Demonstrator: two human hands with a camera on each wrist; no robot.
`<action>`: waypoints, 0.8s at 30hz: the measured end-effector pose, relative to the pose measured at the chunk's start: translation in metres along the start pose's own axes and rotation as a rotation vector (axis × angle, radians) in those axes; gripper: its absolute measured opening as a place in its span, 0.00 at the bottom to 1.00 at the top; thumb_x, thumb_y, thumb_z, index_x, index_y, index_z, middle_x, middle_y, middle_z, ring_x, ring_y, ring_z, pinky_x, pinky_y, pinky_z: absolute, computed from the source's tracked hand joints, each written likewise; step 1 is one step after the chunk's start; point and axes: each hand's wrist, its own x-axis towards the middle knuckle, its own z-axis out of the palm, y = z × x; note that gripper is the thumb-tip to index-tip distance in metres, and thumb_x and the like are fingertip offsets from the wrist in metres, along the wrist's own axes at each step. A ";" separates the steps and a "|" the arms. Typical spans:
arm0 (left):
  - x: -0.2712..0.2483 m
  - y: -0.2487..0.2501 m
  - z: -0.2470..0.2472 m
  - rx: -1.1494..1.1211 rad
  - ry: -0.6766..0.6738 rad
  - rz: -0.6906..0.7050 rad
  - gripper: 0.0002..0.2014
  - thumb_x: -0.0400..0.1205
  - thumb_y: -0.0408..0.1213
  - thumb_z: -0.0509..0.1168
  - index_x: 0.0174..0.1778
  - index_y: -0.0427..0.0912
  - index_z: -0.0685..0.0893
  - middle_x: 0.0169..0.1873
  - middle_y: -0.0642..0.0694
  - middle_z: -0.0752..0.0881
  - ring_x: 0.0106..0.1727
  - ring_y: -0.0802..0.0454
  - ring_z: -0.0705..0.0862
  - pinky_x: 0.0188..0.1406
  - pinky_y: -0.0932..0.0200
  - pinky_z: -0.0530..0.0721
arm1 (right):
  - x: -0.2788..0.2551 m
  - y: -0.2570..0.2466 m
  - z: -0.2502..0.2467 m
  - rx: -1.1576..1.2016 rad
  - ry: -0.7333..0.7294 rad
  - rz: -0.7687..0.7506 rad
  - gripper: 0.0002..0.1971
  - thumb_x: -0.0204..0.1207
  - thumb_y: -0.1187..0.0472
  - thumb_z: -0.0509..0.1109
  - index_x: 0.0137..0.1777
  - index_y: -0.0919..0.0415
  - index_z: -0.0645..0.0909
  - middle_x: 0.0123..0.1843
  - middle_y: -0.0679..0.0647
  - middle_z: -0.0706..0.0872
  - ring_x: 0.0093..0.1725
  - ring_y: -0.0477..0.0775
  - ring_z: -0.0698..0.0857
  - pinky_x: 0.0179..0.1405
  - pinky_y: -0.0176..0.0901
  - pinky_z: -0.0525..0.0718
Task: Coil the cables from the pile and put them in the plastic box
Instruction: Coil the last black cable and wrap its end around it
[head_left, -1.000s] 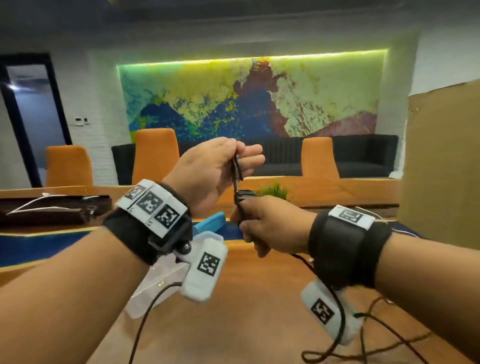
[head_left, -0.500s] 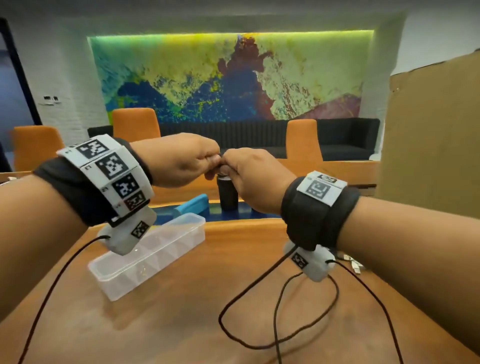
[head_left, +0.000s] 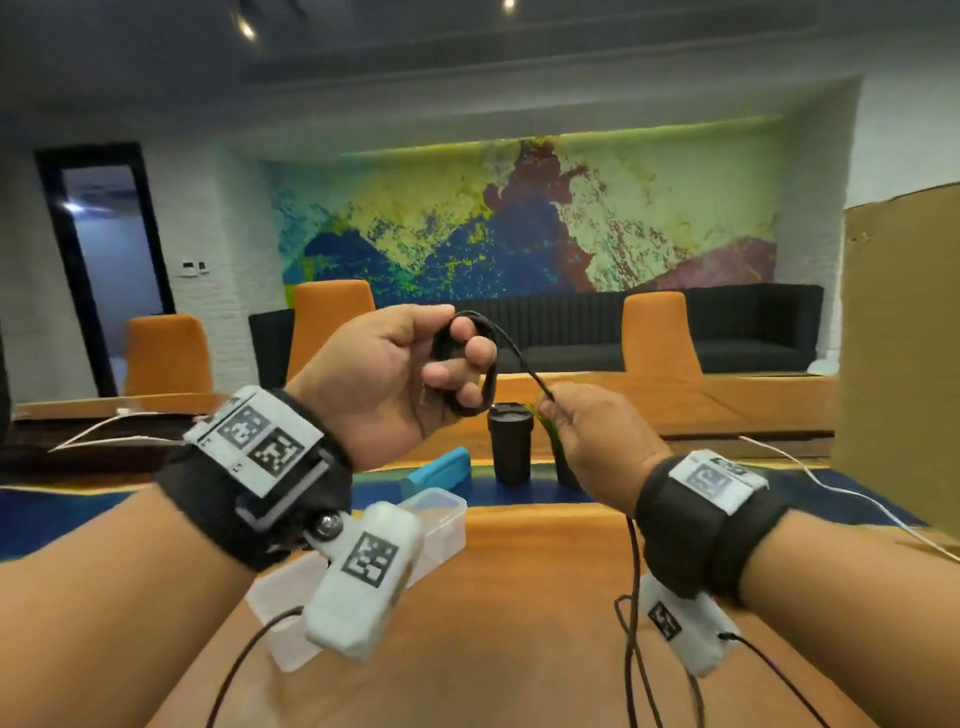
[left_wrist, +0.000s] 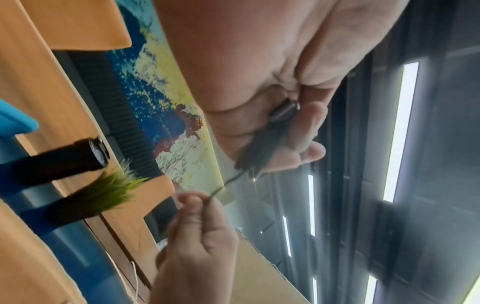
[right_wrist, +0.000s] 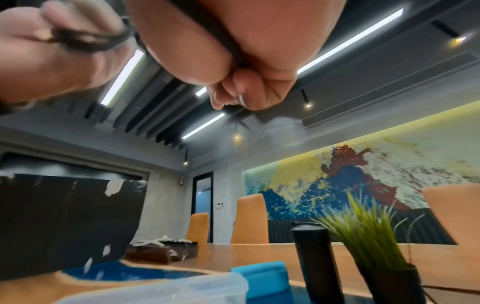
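The left hand (head_left: 395, 374) clasped a small coil of thin black cable (head_left: 467, 364) around its fingers while the right hand (head_left: 587, 431), at its four o'clock, pinched the limp, light trailing run, best gripped close to the coil.

Plastic box (head_left: 441, 512) partly hidden behind left wrist cam.

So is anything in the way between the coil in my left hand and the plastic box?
Nothing visible. The black cable coil hangs above the open plastic box; only the left hand wrist's camera overlaps it in the head view.
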 end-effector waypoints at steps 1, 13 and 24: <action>0.006 -0.005 0.005 -0.035 0.036 0.056 0.14 0.88 0.40 0.50 0.39 0.44 0.75 0.38 0.45 0.84 0.22 0.59 0.70 0.34 0.61 0.79 | -0.005 -0.007 0.005 -0.003 -0.055 -0.008 0.09 0.88 0.57 0.57 0.50 0.57 0.78 0.46 0.53 0.82 0.46 0.55 0.80 0.46 0.48 0.78; 0.035 -0.043 -0.011 1.889 -0.031 0.385 0.10 0.90 0.44 0.52 0.47 0.46 0.74 0.39 0.50 0.80 0.38 0.50 0.77 0.41 0.53 0.72 | -0.023 -0.037 -0.028 -0.125 -0.221 -0.182 0.12 0.88 0.55 0.57 0.55 0.56 0.81 0.49 0.52 0.85 0.47 0.53 0.83 0.52 0.52 0.82; 0.014 -0.020 -0.001 0.704 -0.098 -0.155 0.14 0.88 0.34 0.54 0.36 0.40 0.74 0.29 0.43 0.75 0.22 0.54 0.66 0.32 0.58 0.74 | -0.016 -0.003 -0.014 0.061 0.064 -0.159 0.12 0.87 0.59 0.59 0.42 0.58 0.77 0.37 0.53 0.80 0.38 0.55 0.78 0.39 0.54 0.78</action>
